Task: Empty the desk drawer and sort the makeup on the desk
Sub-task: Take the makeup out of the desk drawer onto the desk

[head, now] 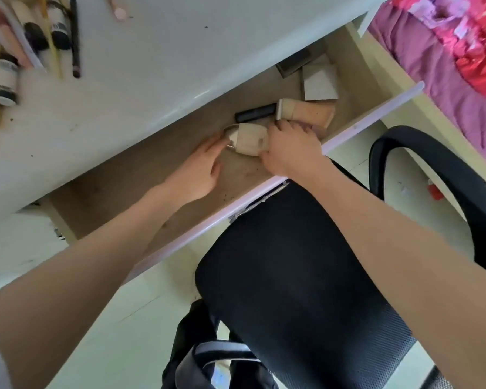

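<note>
The open drawer (141, 175) runs slantwise under the desk (157, 66), and everything left in it lies toward its right end. The cream tube (250, 139) sits mid-drawer, its long axis along the drawer's length, cap end toward the drawer's left. The right hand (288, 148) is at the tube's right end, fingers curled over the items there, though whether it grips the tube I cannot tell. The left hand (201, 167) lies flat and spread, fingertips just touching the cap end. A second beige tube (306, 112) and a black stick (254, 113) lie just behind, deeper in the drawer.
</note>
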